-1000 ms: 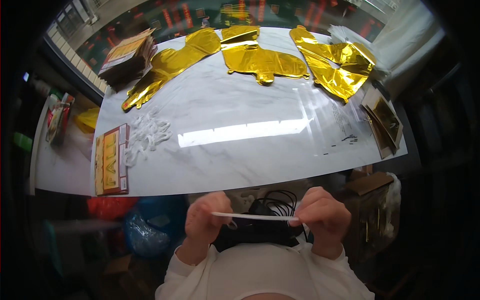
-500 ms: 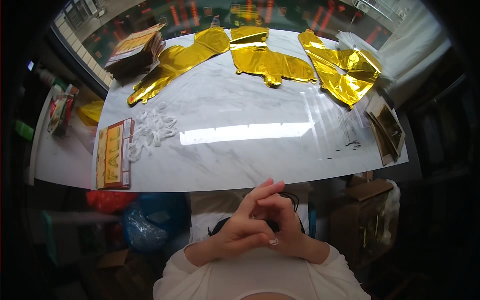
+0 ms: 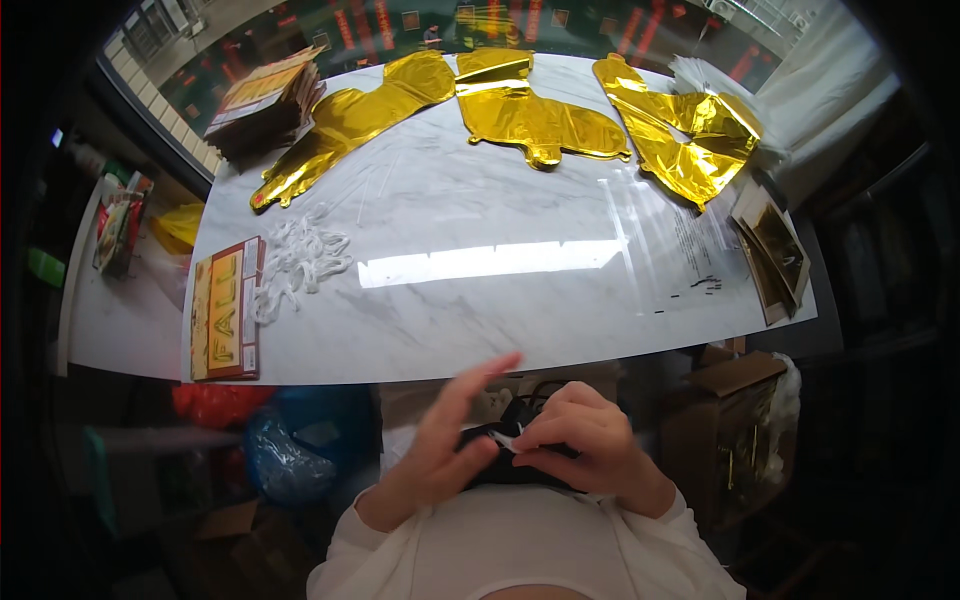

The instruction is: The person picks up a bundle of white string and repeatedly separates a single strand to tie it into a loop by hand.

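In front of my body, below the table's near edge, my right hand (image 3: pixel 592 440) pinches a small piece of white ribbon (image 3: pixel 506 441) between thumb and fingers. Close beside it on the left, my left hand (image 3: pixel 440 440) is apart from the ribbon, fingers stretched out and slightly blurred. Loose white ribbon (image 3: pixel 305 250) of a similar look lies tangled at the table's left. Flat gold foil balloons lie along the far side: a long one (image 3: pixel 370 115) at left, one (image 3: pixel 540 125) in the middle, and an angular one (image 3: pixel 700 150) at right.
The white marble-patterned table (image 3: pixel 450 330) carries a printed card pack (image 3: pixel 225 310) at left and a stack of similar packs (image 3: pixel 262 105) behind. A clear plastic bag (image 3: pixel 665 250) and brown folded cards (image 3: pixel 772 250) lie at right. Below stand a cardboard box (image 3: pixel 735 420) and blue bag (image 3: pixel 310 440).
My hands were together with fingers interlaced. They have parted: the left hand has moved left and opened, while the right stays pinched on the white ribbon.
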### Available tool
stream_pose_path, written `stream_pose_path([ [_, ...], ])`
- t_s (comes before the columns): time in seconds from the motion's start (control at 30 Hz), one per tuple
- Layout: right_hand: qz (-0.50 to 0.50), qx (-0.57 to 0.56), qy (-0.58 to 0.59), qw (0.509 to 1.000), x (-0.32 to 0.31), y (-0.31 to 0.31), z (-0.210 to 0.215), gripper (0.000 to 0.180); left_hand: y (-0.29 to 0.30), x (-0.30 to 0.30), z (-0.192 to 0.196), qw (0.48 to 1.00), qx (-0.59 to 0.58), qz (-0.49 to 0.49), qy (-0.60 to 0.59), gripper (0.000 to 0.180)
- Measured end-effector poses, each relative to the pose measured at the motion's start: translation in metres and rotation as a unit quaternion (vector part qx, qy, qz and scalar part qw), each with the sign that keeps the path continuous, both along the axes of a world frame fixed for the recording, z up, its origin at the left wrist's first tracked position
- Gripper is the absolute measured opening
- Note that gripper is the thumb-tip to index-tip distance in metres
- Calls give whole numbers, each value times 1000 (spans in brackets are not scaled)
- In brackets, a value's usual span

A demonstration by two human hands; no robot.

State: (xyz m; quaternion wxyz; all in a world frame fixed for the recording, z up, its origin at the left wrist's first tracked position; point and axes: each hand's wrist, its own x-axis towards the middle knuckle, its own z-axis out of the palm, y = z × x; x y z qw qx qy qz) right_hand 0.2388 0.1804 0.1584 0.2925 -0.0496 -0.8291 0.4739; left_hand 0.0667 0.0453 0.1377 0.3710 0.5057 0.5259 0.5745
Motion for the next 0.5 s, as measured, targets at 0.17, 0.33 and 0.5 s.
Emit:
stream_pose_path([
  [0.17, -74, 76, 32, 994, -6, 0, 9, 25, 1, 13, -6, 957, -96, -188, -201, 48],
  [0.33, -105, 12, 50, 993, -1, 1, -8, 29, 1, 12, -8, 895, -236, -164, -341, 32],
  [0.5, -76, 197, 126, 969, -5, -14, -23, 28, 9, 20, -16, 872, -150, -91, -457, 27],
])
